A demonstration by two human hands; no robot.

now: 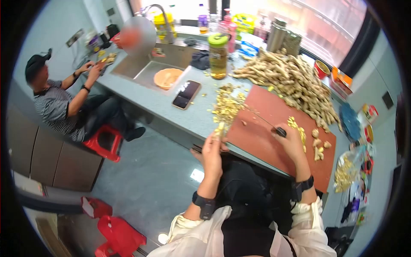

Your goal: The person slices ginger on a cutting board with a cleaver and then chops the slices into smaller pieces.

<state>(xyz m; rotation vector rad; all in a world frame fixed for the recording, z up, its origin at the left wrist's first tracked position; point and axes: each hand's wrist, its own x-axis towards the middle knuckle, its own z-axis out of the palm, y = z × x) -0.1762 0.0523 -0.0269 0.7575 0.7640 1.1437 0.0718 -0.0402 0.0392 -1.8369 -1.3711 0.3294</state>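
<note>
My left hand (212, 147) is closed on a piece of peeled ginger (220, 128) at the near left edge of the red-brown cutting board (261, 132). My right hand (289, 139) grips the black handle of a knife (281, 132), whose thin blade points up and left over the board. Yellowish peelings (227, 105) lie along the board's left edge. Cut ginger slices (302, 132) and several small ginger pieces (319, 153) rest to the right of my right hand. A large heap of unpeeled ginger (295, 81) covers the far part of the board and the counter.
A phone (186, 94), a green-lidded jar (218, 55) and a sink (128, 68) holding an orange bowl (168, 79) are beyond my left hand. Another person (64, 98) sits at left on a red stool (105, 143). A plastic bag (346, 171) lies at right.
</note>
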